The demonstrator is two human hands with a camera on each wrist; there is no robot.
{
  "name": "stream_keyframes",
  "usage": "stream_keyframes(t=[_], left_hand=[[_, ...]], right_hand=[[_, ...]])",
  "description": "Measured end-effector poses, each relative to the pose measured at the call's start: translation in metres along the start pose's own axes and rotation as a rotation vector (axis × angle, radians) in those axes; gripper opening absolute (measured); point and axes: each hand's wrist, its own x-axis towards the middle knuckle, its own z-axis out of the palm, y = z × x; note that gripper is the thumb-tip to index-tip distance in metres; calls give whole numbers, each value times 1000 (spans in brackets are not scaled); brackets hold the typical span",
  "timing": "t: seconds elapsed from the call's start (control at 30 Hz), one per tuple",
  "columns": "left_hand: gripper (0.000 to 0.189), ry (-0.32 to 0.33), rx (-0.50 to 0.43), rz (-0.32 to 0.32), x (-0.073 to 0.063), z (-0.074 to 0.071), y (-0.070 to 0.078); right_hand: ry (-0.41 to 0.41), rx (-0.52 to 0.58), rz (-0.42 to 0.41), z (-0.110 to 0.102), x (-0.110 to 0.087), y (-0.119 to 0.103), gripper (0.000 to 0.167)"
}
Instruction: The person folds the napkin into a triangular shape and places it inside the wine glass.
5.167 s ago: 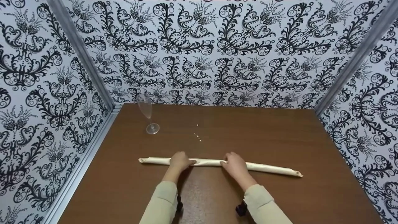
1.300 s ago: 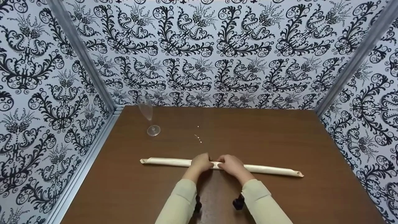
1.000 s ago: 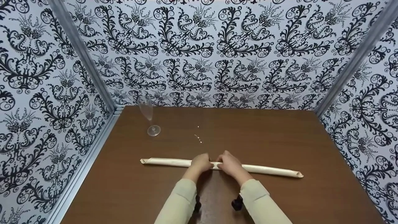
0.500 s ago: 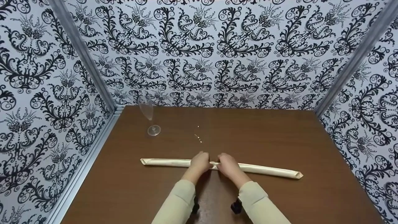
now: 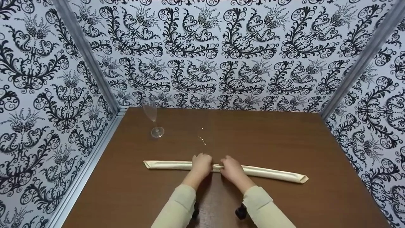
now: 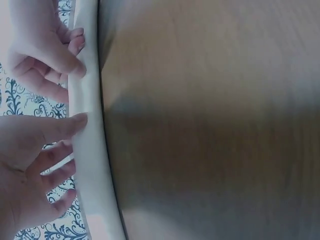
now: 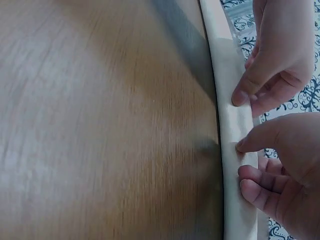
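Cream roll (image 5: 273, 174), left grip (image 5: 202, 165), right grip (image 5: 233, 169), both pinching its middle

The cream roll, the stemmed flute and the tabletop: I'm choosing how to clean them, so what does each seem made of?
Cream roll: probably satin-like cloth, with a soft sheen and folded ends; the fibre can't be told.
Stemmed flute: glass or clear plastic, smooth and see-through.
Tabletop: wood or wood-look laminate, brown, lightly glossy; fine grain shows in the wrist views.

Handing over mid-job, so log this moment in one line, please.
Left hand: holds cream roll near middle | Right hand: holds same roll, gap between hands | Glass: upright, beyond roll, untouched
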Motion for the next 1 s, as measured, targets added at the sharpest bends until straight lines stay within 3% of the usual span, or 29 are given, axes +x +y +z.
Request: stream_keyframes(t=[0.13,0.27,0.5,0.83,1.0], left_hand=[[9,47,19,27,-2,-1,1],[12,118,50,51,-3,-2,1],[13,275,44,74,0,-13,4],[19,426,28,101,10,-42,12],[23,433,-13,104,14,-54,13]], right_hand=[[-26,-6,18,-2,0,-3,21],[13,-77,10,-4,1,-6,19],[218,-257,-68,-15,7,-8,22],[521,-253,-223,-41,20,-10,17],[594,-264,-262,-53,26,-12,12]])
